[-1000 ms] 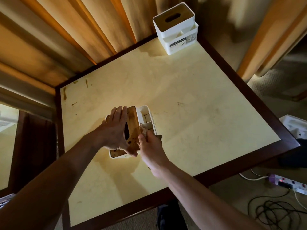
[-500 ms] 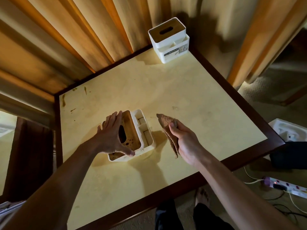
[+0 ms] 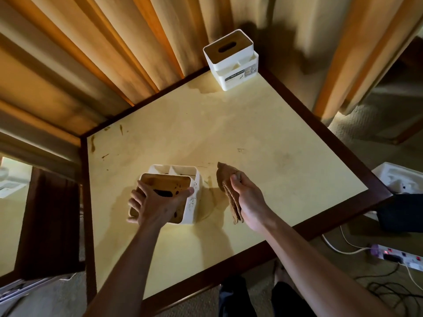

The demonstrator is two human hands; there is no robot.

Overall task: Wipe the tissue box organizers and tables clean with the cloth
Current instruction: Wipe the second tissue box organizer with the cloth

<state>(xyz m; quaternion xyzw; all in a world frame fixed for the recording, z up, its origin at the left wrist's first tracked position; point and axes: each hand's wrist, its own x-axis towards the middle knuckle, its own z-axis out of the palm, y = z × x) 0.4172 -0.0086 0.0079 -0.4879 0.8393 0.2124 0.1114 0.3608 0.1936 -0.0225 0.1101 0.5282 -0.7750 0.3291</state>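
The left hand (image 3: 155,203) gripped the organizer (image 3: 180,193) across its top — probably to steady it — while the right hand (image 3: 246,197) pinched the cloth (image 3: 229,191) just beside, ready to wipe.

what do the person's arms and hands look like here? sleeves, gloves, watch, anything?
Both forearms are bare to the frame edge: no sleeves in view. The left hand and right hand have no gloves, and no rings, watch or wristband are visible. No markings can be made out in this dim, warm light.
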